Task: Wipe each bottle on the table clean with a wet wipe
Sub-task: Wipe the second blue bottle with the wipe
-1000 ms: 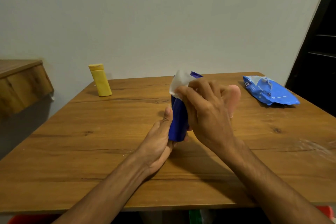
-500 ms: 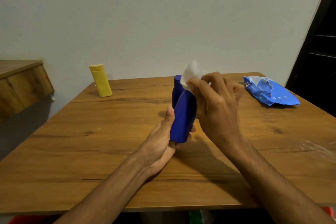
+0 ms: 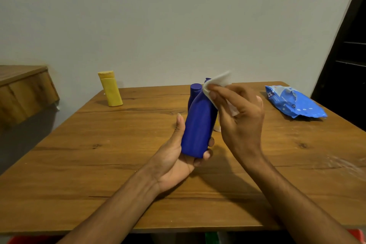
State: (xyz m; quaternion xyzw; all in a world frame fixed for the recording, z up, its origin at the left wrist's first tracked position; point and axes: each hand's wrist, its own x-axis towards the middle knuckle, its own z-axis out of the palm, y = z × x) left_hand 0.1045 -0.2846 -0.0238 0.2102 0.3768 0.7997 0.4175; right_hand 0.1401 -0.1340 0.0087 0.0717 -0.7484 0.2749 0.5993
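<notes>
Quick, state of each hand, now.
Left hand: closed, grip round the blue bottle near its base.
Right hand: closed, pinching the white wipe at the bottle's neck.

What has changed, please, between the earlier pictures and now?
The right hand has drawn the wet wipe up the blue bottle to its neck, uncovering the body and a second blue bottle behind. The left hand still grips the base; yellow bottle and wipes pack unmoved.

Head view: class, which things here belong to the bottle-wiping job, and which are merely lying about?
Job: held blue bottle in left hand, second blue bottle, yellow bottle, wet wipe in right hand, wipe pack.
Lying about: wooden shelf, dark cabinet.
</notes>
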